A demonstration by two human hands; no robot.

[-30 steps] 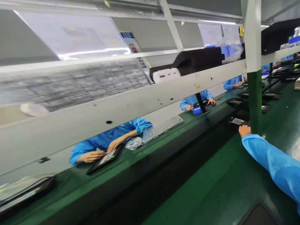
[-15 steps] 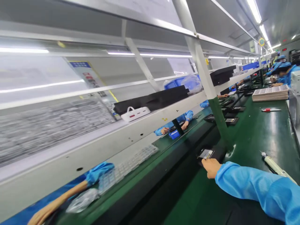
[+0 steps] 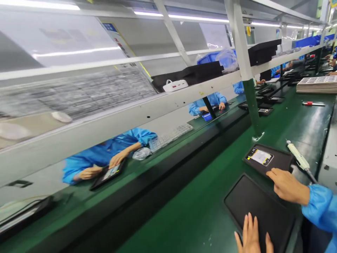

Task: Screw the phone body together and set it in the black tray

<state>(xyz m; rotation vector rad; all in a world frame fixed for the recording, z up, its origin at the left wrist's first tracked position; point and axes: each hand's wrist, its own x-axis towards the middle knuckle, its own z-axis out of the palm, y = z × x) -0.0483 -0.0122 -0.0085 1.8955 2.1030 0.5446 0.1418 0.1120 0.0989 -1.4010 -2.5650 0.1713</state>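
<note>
A black device (image 3: 273, 162) with a lit screen label lies on the green bench in front of me. My right hand (image 3: 288, 185), in a blue sleeve, grips its near edge. Just in front of it lies a flat black pad (image 3: 259, 207). My left hand (image 3: 251, 236) shows only at the bottom edge, fingers spread flat on the pad's near corner, holding nothing.
A white electric screwdriver (image 3: 297, 157) lies right of the device. A white-and-green post (image 3: 250, 100) stands behind it. The dark conveyor belt (image 3: 168, 182) runs left of the bench. A co-worker's hands (image 3: 105, 168) hold a tablet across the belt. Stacked trays (image 3: 316, 84) and a red pen (image 3: 312, 103) lie far right.
My right hand has drawn back from the belt near the post, bringing the black device onto the bench in front of me. My left hand has come into view on the pad.
</note>
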